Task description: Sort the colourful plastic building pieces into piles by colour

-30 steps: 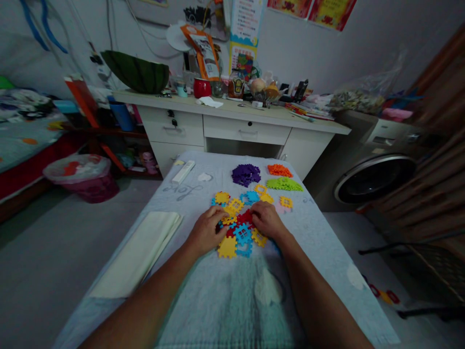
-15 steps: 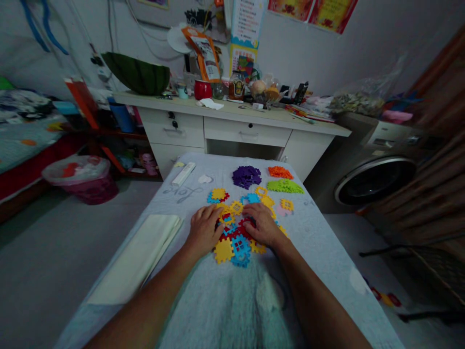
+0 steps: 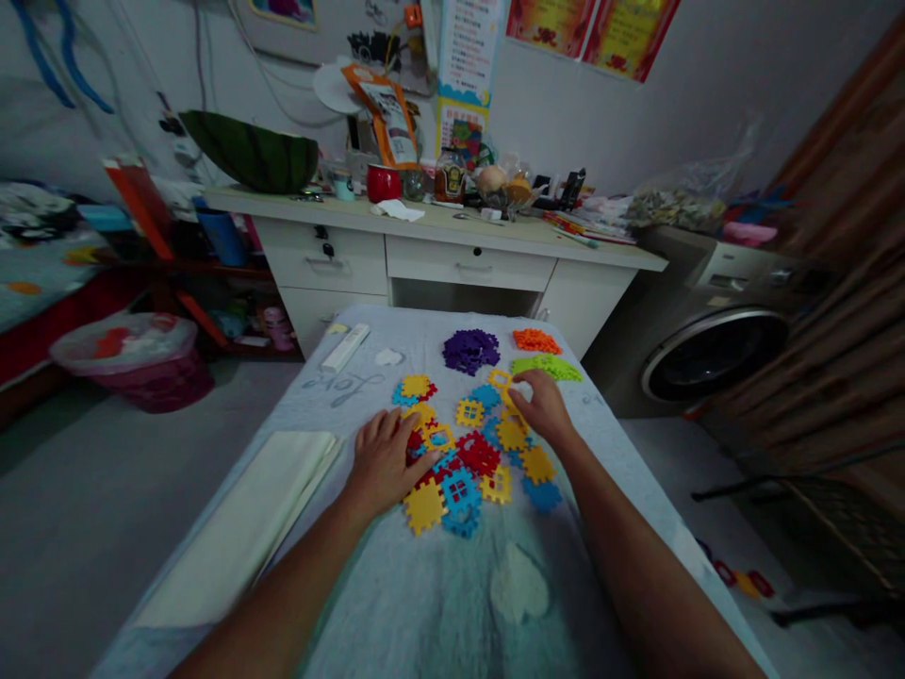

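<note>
A loose pile of interlocking plastic building pieces in yellow, blue and red lies on the cloth-covered table. My left hand (image 3: pixel 386 460) rests on the pile's left side, fingers spread, thumb reaching toward a blue window piece (image 3: pixel 459 488). Beneath and around it are a yellow square piece (image 3: pixel 425 507) and some red ones. My right hand (image 3: pixel 546 407) is at the far right of the pile, its fingers curved with a gap between thumb and index finger, touching the yellow pieces there. Its palm hides what lies below. A red piece (image 3: pixel 479 454) sits between the hands.
Sorted heaps of purple pieces (image 3: pixel 470 351), orange pieces (image 3: pixel 537 340) and green pieces (image 3: pixel 548 367) lie at the table's far end. A folded cream cloth (image 3: pixel 244 519) and a white stick-shaped object (image 3: pixel 346 348) are on the left. Beyond stands a white desk (image 3: pixel 473 247).
My right hand has moved right and away from me, off the middle of the pile, uncovering red and yellow pieces. My left hand stays on the left side. The camera view has shifted slightly.
</note>
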Demonstrator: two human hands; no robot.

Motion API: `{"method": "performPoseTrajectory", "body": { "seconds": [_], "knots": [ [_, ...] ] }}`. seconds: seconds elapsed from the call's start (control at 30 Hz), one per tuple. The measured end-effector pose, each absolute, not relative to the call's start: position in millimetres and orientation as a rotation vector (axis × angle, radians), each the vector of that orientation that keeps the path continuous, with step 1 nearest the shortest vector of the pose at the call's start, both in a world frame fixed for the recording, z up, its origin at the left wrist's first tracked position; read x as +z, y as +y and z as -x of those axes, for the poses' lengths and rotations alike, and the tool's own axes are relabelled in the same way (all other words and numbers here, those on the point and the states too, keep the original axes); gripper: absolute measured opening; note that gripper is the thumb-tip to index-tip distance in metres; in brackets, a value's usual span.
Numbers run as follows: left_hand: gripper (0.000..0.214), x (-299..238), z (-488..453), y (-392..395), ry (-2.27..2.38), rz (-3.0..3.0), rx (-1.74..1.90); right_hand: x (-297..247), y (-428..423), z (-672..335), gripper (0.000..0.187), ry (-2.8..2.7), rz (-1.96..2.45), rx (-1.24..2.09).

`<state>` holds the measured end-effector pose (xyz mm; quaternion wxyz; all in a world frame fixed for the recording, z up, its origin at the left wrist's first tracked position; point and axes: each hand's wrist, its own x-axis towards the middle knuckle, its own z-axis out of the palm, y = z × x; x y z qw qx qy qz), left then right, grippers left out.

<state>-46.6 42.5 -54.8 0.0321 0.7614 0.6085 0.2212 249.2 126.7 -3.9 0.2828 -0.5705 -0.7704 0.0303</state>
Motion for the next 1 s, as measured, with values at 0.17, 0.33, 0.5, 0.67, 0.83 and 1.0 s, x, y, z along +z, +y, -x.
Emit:
{"method": "performPoseTrajectory", "body": {
  "seconds": [0.17, 0.33, 0.5, 0.67, 0.83, 1.0],
  "knots": [
    [0.063, -55, 46, 43, 1.860, -2.366, 0.682, -3, 187, -308, 0.062, -1.846, 2.054, -0.048],
    [0.060, -56, 47, 43, 1.864, -2.371, 0.690, -3, 221, -332, 0.089, -1.993, 2.251, 0.107],
    [0.062, -57, 47, 44, 1.864, -2.382, 0.690, -11, 231, -339, 0.088, -2.103, 2.219, 0.161],
    [0.059, -57, 47, 44, 1.859, -2.373, 0.704, -15, 223, -343, 0.078, -2.179, 2.228, 0.120],
    [0.059, -58, 47, 44, 1.864, -2.380, 0.709, -14, 211, -338, 0.066, -2.207, 2.196, 0.202],
    [0.061, -60, 48, 45, 1.861, -2.394, 0.694, -15, 195, -327, 0.060, -2.166, 2.159, 0.152]
  ]
}}
